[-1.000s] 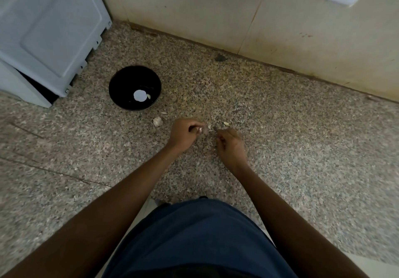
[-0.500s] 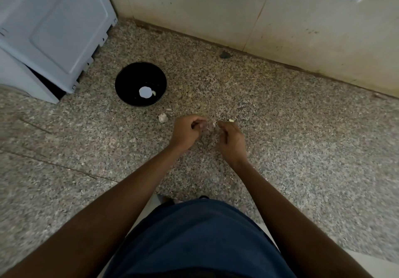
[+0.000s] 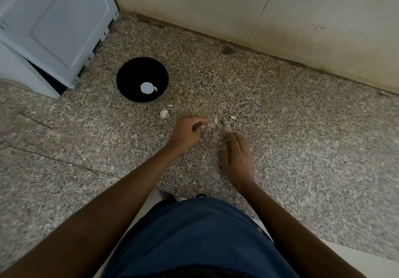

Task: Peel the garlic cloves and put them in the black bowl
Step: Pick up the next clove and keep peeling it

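Both bare forearms reach forward from the bottom of the frame over a speckled stone floor (image 3: 302,148), above a dark blue garment (image 3: 200,241). The left hand (image 3: 187,132) is turned knuckles up with its fingers (image 3: 199,124) curled in toward the thumb; something small and pale shows at the fingertips, likely a garlic clove (image 3: 208,124), though it is too small and blurred to be sure. The right hand (image 3: 236,157) lies lower and apart from the left, palm down just over the floor, its fingers straight and close together, pointing away from the body and holding nothing. Between and just beyond the two hands lie pale scraps of garlic skin (image 3: 216,119), and a small yellowish peeled piece (image 3: 233,117) sits a little further right. A white garlic bulb piece (image 3: 164,114) rests on the floor near the left hand, between it and the black bowl (image 3: 129,77). The bowl stands further away to the left, near a pale blue cabinet (image 3: 54,25), with a round white spot and a small pale clove (image 3: 155,88) in its bottom. A cream wall (image 3: 237,8) runs along the far edge.
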